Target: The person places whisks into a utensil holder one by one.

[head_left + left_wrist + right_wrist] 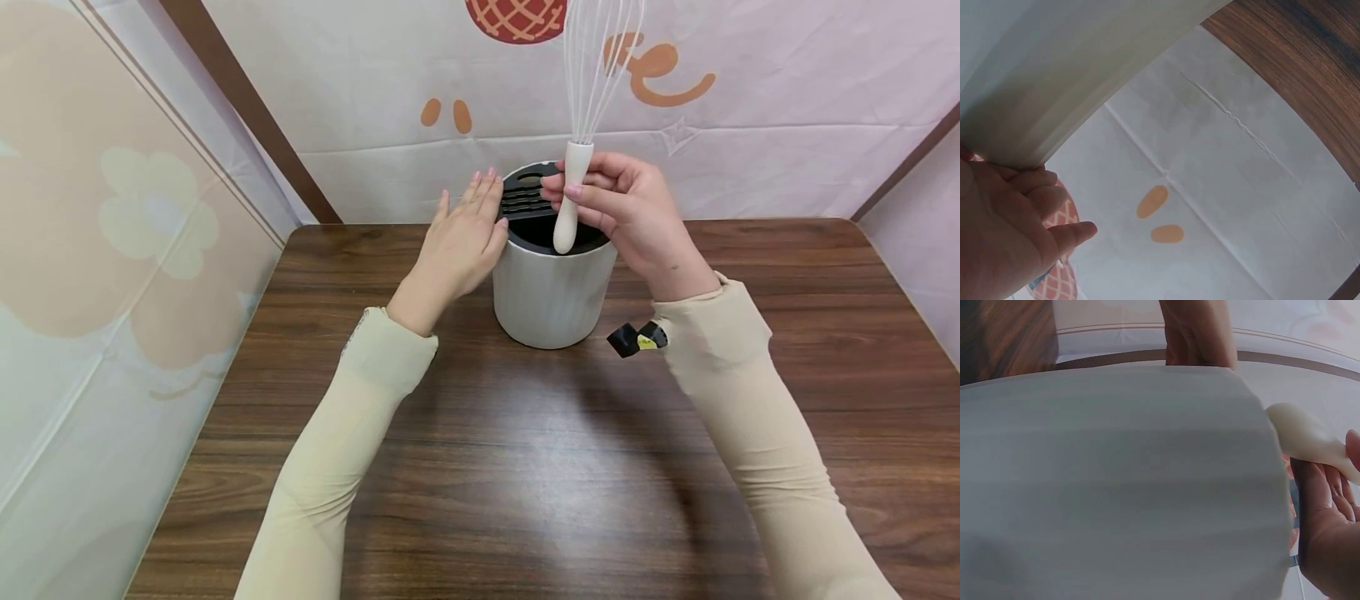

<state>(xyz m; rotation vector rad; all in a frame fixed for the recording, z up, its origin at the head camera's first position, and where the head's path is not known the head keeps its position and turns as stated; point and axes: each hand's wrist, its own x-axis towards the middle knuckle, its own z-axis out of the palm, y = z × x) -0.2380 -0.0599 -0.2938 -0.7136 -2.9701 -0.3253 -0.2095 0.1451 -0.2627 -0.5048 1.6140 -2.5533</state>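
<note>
A white whisk point(576, 196) stands nearly upright, wires up, pinched at its handle by my right hand point(637, 208). The handle's rounded end overlaps the front rim of a whitish ribbed utensil holder point(551, 300) with a black slotted insert point(525, 200) in its top. My left hand point(465, 237) rests against the holder's left side near the rim, fingers straight. In the right wrist view the whisk handle point(1304, 431) shows beside the holder's rim, with the right hand point(1329, 537) at it. The left wrist view shows the left hand point(1010, 219) at the holder's edge.
The holder stands on a brown wood-grain table point(540, 467), near its back edge. Behind it hangs a pale printed cloth point(375, 100), with another flowered one point(135, 250) at the left. A black item with a yellow label point(637, 340) juts from the right sleeve.
</note>
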